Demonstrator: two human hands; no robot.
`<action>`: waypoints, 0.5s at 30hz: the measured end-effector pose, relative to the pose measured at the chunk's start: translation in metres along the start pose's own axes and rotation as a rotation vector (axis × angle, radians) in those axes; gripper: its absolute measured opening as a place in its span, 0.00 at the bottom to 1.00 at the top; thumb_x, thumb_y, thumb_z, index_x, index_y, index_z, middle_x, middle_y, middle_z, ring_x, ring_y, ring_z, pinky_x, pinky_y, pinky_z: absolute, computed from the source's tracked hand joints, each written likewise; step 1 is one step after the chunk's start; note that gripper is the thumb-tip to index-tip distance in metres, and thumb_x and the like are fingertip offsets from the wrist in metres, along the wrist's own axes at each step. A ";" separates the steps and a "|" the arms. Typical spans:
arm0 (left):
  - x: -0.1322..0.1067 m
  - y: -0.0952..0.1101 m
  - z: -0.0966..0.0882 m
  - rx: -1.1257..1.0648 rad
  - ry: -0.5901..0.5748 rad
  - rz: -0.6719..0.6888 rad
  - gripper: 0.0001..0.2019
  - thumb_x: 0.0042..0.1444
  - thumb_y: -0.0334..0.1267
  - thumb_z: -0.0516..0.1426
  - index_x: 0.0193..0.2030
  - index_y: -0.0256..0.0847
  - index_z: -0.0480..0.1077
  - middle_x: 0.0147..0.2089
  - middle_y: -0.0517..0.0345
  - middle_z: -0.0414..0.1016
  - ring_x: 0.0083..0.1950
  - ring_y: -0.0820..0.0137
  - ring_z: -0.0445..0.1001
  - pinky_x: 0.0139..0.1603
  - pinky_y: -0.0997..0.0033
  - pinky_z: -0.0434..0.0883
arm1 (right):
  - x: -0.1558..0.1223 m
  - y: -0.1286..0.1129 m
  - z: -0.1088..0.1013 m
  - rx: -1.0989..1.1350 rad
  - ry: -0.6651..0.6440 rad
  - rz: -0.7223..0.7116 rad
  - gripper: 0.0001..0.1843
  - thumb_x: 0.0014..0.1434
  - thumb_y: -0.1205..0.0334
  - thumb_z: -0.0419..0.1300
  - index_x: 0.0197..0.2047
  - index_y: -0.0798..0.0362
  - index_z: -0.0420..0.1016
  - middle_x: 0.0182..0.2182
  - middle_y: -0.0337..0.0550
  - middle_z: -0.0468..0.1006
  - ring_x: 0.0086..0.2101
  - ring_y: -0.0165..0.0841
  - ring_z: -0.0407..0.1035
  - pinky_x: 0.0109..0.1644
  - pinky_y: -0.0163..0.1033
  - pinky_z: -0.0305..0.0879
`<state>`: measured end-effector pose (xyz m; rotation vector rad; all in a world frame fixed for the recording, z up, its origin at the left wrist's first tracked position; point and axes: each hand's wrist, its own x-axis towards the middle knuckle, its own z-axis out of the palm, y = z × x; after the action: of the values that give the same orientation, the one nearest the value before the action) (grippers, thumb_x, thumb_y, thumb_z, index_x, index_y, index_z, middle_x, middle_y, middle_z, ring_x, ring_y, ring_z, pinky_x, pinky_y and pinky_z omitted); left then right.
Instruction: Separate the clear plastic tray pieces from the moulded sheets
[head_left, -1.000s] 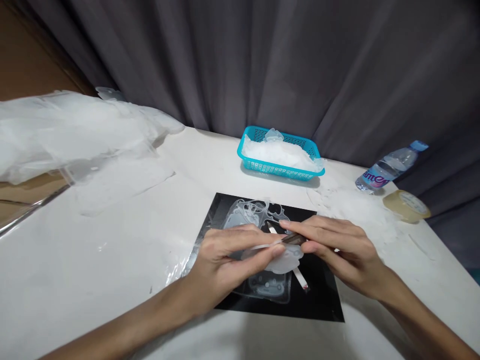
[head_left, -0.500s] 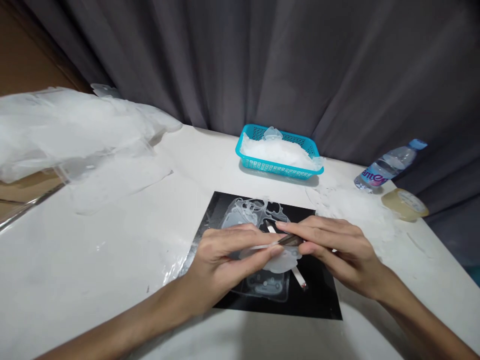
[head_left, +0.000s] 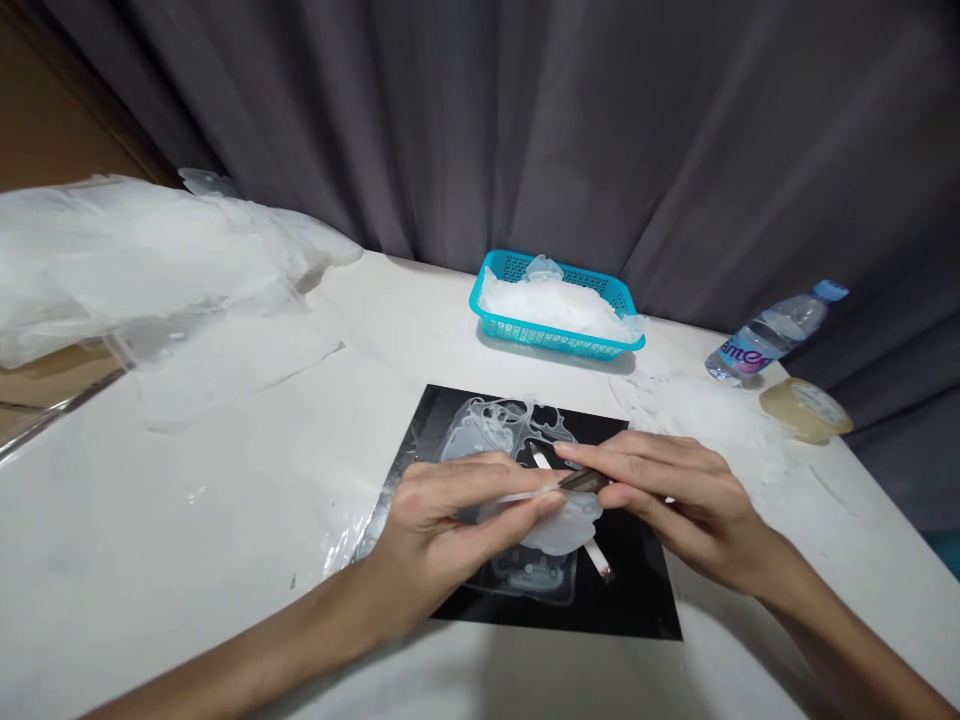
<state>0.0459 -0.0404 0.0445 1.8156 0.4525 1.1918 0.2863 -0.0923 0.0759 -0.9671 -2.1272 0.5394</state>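
Note:
Over a black mat (head_left: 637, 600), my left hand (head_left: 457, 515) pinches a thin, frosted plastic piece (head_left: 566, 528) with a wavy edge between thumb and fingers. My right hand (head_left: 682, 500) is closed on a small, dark, flat tool (head_left: 586, 481), whose kind I cannot make out. The tool's tip meets the edge of the plastic piece close to my left fingertips. Beneath my hands lie clear moulded plastic sheets (head_left: 532, 578) and looping offcuts (head_left: 495, 418). A slim white stick-like tool with a dark pointed tip (head_left: 598, 560) lies slanted across the mat, partly covered.
A blue basket (head_left: 555, 341) heaped with frosted plastic pieces stands behind the mat. Back right are a water bottle (head_left: 772, 335) and a roll of tape (head_left: 806, 410), with pale scraps (head_left: 712, 420) before them. A large pile of translucent plastic (head_left: 165, 260) fills the left back.
The plastic piece has tilted slightly, showing more of its face below my left fingers. Both hands keep nearly the same place, and the view has shifted a little.

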 end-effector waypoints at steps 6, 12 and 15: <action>-0.001 -0.003 0.000 0.026 -0.006 0.087 0.13 0.61 0.24 0.66 0.49 0.42 0.83 0.34 0.59 0.84 0.31 0.73 0.79 0.31 0.77 0.74 | -0.001 0.001 0.000 -0.033 0.007 -0.045 0.26 0.73 0.67 0.59 0.72 0.49 0.68 0.52 0.47 0.84 0.47 0.33 0.78 0.48 0.37 0.74; 0.001 -0.001 0.002 0.033 0.005 0.104 0.11 0.60 0.23 0.66 0.48 0.39 0.83 0.34 0.59 0.84 0.31 0.74 0.78 0.31 0.79 0.75 | 0.000 0.001 0.001 -0.042 0.004 -0.055 0.24 0.73 0.68 0.59 0.70 0.53 0.69 0.53 0.48 0.84 0.49 0.32 0.78 0.50 0.37 0.73; 0.001 0.000 0.002 0.031 0.005 0.102 0.11 0.60 0.23 0.66 0.47 0.39 0.83 0.33 0.59 0.84 0.31 0.74 0.79 0.31 0.79 0.75 | 0.001 0.002 0.002 -0.038 0.005 -0.060 0.24 0.73 0.68 0.59 0.70 0.53 0.70 0.52 0.48 0.84 0.49 0.32 0.78 0.50 0.37 0.73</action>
<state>0.0477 -0.0402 0.0444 1.8822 0.3870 1.2654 0.2854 -0.0907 0.0743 -0.9211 -2.1618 0.4681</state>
